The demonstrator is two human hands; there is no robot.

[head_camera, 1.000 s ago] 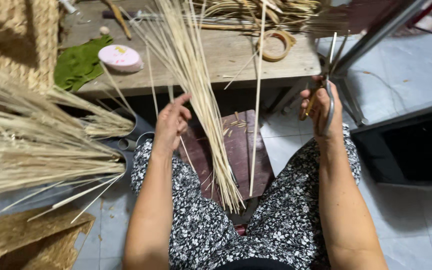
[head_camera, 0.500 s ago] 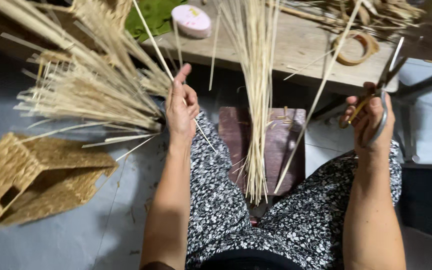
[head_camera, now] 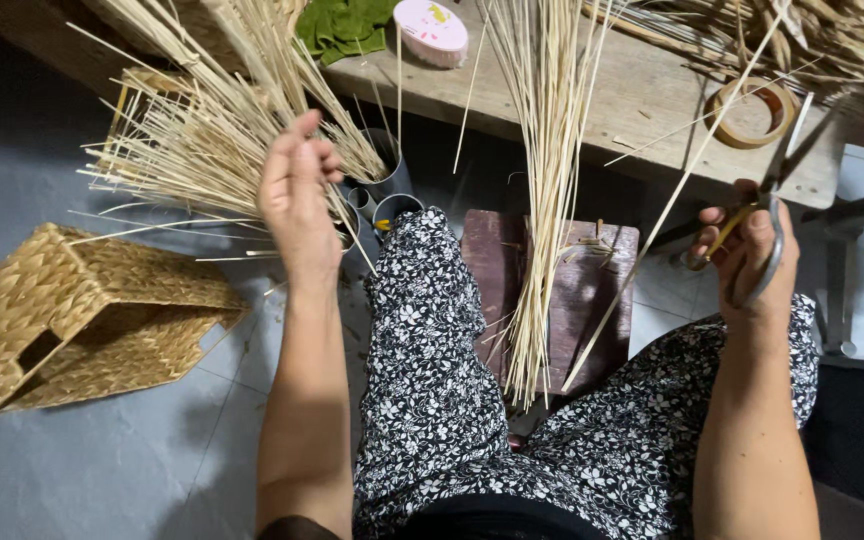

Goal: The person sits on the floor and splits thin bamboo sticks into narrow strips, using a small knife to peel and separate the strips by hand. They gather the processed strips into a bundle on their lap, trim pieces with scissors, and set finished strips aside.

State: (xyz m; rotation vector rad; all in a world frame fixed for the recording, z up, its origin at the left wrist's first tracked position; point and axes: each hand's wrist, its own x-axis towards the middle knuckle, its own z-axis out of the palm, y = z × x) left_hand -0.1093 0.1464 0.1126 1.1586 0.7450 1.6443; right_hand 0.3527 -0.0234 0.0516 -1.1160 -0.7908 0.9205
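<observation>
My left hand (head_camera: pixel 297 195) reaches out to the left, fingers together, touching thin straw sticks (head_camera: pixel 192 150) that fan out from metal cans (head_camera: pixel 392 185) on the floor. My right hand (head_camera: pixel 752 250) holds a pair of scissors (head_camera: pixel 767 215) with blades pointing up, and a single long stick (head_camera: pixel 652 230) runs slanted past it. A tall bundle of pale sticks (head_camera: pixel 542 180) stands between my knees, leaning on the wooden table (head_camera: pixel 642 100).
A woven basket (head_camera: pixel 82 315) lies on its side on the grey floor at left. On the table are a pink round box (head_camera: pixel 432 30), a green cloth (head_camera: pixel 347 25), a tape roll (head_camera: pixel 752 112) and loose reeds. A dark wooden stool (head_camera: pixel 582 290) stands in front of my lap.
The view swung left and down. My left hand moved left from the central bundle to the fanned sticks. The right hand keeps the scissors.
</observation>
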